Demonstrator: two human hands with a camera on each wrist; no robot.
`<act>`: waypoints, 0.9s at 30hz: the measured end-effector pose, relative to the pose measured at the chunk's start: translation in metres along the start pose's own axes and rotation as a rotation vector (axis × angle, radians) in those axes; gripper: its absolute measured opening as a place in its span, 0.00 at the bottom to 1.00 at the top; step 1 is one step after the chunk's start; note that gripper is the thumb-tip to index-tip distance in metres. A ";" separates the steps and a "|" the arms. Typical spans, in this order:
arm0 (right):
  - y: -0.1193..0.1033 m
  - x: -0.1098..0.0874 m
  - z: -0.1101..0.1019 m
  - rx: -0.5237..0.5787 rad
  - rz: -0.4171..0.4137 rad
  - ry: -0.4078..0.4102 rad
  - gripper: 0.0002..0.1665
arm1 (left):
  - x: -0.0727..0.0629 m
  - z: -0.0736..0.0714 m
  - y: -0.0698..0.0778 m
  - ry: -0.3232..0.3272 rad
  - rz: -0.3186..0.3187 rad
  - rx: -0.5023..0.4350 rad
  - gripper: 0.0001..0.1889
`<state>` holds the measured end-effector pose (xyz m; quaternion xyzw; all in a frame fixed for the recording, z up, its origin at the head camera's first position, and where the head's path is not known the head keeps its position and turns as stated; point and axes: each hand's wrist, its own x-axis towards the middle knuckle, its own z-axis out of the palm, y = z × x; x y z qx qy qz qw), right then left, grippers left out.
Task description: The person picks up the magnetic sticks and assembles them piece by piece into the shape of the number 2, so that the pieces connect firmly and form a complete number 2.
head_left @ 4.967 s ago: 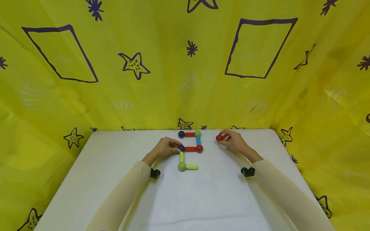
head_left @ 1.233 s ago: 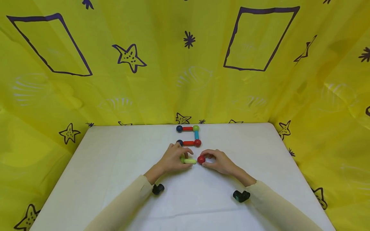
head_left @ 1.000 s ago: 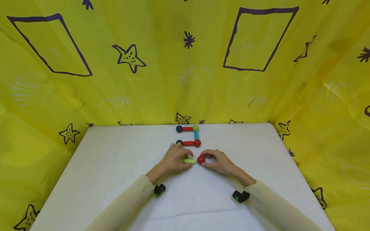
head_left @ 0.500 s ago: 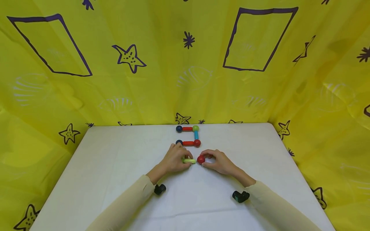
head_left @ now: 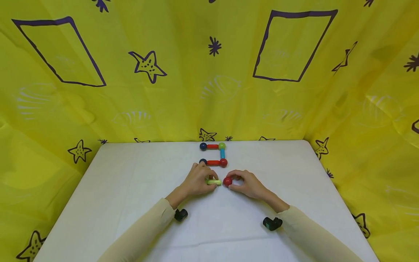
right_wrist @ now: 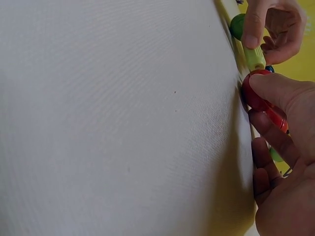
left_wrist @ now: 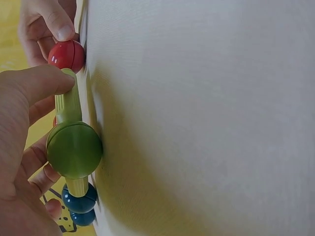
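My left hand [head_left: 197,179] pinches a light-green magnetic rod [head_left: 214,182] near its right end, thumb on the near side. In the left wrist view a green ball [left_wrist: 75,150] joins that rod to another light-green rod [left_wrist: 78,187], which leads toward a dark-blue ball. From the head, my left hand covers the green ball. Facing it, my right hand [head_left: 247,183] holds a red ball [head_left: 227,181] between thumb and fingers. The ball sits right at the rod's free end; whether they touch I cannot tell for sure.
Behind the hands lies the rest of the chain: a dark-blue ball [head_left: 203,146], a red rod [head_left: 212,146], a light-green ball [head_left: 222,146], a blue rod [head_left: 222,154], another red ball [head_left: 223,162] and a second red rod [head_left: 213,163]. Yellow curtain [head_left: 183,109] surrounds the white table [head_left: 131,174].
Both hands have come nearer: the left from the dark-blue ball to the light-green rod, the right leftward with the red ball. Lately the left fingers have closed on the rod.
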<state>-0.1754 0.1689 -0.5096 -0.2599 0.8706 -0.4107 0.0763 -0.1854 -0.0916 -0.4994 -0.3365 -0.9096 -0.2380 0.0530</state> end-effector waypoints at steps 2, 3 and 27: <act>0.000 0.001 0.001 0.000 -0.002 0.001 0.20 | 0.000 0.000 0.000 0.002 0.000 -0.004 0.08; 0.000 0.001 0.001 -0.004 -0.005 0.001 0.20 | 0.000 0.000 -0.001 0.006 0.003 -0.004 0.08; -0.001 0.002 -0.007 -0.008 -0.003 -0.066 0.25 | 0.001 0.003 -0.003 0.002 0.025 0.002 0.11</act>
